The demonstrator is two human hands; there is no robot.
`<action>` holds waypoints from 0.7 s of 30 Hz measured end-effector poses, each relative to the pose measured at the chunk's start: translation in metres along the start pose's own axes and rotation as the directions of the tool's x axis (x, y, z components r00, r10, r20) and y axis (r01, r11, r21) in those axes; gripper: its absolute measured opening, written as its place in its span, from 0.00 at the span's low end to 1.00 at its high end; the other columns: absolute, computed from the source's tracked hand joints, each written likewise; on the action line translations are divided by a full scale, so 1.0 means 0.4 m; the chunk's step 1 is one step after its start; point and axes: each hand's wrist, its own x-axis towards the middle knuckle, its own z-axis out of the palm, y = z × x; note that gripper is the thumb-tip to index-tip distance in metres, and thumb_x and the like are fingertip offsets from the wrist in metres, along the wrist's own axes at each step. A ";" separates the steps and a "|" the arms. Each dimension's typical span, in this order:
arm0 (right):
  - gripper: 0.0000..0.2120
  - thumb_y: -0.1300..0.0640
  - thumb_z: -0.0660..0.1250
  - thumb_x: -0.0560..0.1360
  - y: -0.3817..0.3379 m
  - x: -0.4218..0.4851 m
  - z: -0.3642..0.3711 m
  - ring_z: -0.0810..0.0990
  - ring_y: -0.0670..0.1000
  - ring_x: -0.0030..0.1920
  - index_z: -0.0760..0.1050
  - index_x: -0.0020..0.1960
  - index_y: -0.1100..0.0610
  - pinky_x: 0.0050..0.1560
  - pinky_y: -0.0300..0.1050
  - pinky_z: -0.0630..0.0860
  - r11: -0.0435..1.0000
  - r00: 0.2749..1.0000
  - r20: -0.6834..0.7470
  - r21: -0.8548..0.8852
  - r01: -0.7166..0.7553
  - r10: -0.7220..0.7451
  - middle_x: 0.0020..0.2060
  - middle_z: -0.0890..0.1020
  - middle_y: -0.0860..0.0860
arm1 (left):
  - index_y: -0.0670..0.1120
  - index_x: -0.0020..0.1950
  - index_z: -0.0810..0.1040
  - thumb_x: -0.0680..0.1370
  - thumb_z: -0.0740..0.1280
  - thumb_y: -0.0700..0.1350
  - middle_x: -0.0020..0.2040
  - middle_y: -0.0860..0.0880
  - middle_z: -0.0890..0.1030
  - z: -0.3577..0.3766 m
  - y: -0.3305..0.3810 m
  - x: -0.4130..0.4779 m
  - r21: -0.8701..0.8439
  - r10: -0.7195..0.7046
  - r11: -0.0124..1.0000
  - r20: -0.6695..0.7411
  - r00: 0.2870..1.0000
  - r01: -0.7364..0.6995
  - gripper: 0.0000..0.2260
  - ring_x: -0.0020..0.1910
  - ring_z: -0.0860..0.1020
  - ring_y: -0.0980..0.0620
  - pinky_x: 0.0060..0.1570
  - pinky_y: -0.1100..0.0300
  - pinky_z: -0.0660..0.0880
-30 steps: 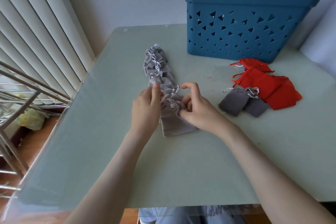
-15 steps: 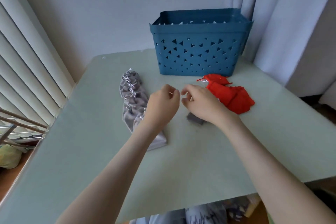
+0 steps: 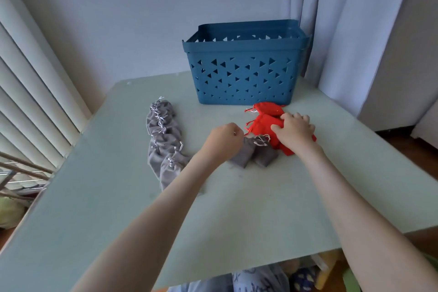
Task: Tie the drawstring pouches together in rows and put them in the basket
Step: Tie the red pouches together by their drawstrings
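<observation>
- A blue basket [image 3: 244, 73] with triangular cut-outs stands upright at the upper centre of the frame, at the far side of a pale green table [image 3: 237, 208]. No pouch shows above its rim.
- A row of grey pouches [image 3: 163, 140], joined at their white drawstrings, lies on the table at centre left. It runs from near the basket's left corner down toward the left forearm, which covers its lowest end.
- Two loose grey pouches [image 3: 254, 155] lie side by side at the centre, touching each other, their necks pointing toward the basket.
- The red pouches [image 3: 265, 123] lie in a small heap just in front of the basket's right half, overlapping the right-hand loose grey pouch.
- The left hand [image 3: 224, 140] is curled into a loose fist over the left edge of the loose grey pouches. I cannot tell whether it pinches a string or holds nothing.
- The right hand [image 3: 294, 130] lies on the red heap, fingers bent over its far edge and thumb on the near side, gripping it.
- White blinds [image 3: 35, 92] fill the left edge and a pale curtain [image 3: 355, 31] hangs at upper right.
- Patterned cloth [image 3: 256, 280] shows under the table's near edge; its marks are too blurred to read.
</observation>
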 end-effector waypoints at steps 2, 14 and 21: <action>0.18 0.48 0.60 0.79 -0.006 0.004 0.002 0.65 0.61 0.65 0.73 0.64 0.57 0.64 0.54 0.62 0.999 0.999 0.001 -0.015 0.035 -0.035 0.63 0.72 0.58 | 0.39 0.57 0.77 0.80 0.56 0.44 0.55 0.41 0.80 -0.008 0.001 0.006 0.014 -0.004 1.000 0.005 1.000 0.004 0.14 0.54 0.75 0.42 0.46 0.58 0.69; 0.04 0.64 0.61 0.78 -0.164 -0.094 -0.096 0.80 0.54 0.41 0.73 0.46 0.58 0.38 0.50 0.80 0.002 0.977 0.156 0.987 -0.158 -0.147 0.41 0.80 0.56 | 0.42 0.57 0.77 0.82 0.55 0.55 0.57 0.44 0.79 -0.095 -0.110 -0.037 -0.726 -0.098 0.666 0.139 0.985 0.169 0.19 0.57 0.78 0.50 0.60 0.59 0.74; 0.13 0.65 0.59 0.79 -0.288 -0.179 -0.003 0.82 0.55 0.39 0.74 0.61 0.60 0.28 0.44 0.75 0.305 0.760 0.371 0.922 -0.237 -0.533 0.46 0.80 0.58 | 0.44 0.61 0.73 0.82 0.50 0.57 0.57 0.42 0.80 -0.111 -0.212 -0.067 -0.966 -0.168 0.194 0.137 0.976 0.169 0.21 0.54 0.80 0.45 0.54 0.49 0.78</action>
